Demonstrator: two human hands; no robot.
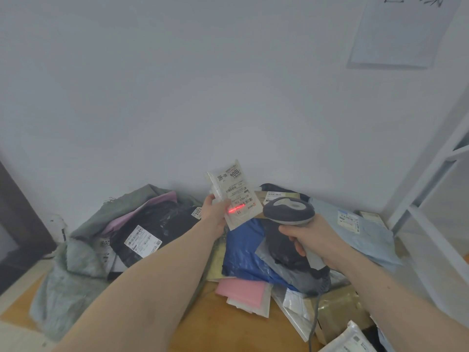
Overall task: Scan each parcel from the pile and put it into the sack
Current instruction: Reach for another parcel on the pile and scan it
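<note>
My left hand (pixel 214 213) grips a small white parcel (pixel 234 193) upright above the pile, its printed label facing me. A red scan line falls across the label's lower barcode. To its right, my right hand (pixel 313 241) grips the handle of a grey barcode scanner (pixel 289 209), whose head points at the parcel. The pile of parcels (pixel 253 252) lies below on the wooden table: blue, pink, grey and gold bags. The grey-green sack (pixel 83 252) sits at the left, open, with a black labelled parcel (pixel 157 229) inside its mouth.
A light blue bag (pixel 355 229) lies at the back right by a white shelf frame (pixel 431 189). The scanner's cable (pixel 313 323) hangs down over the table's front. A white wall stands right behind the pile. A dark door edge (pixel 15 214) is at the far left.
</note>
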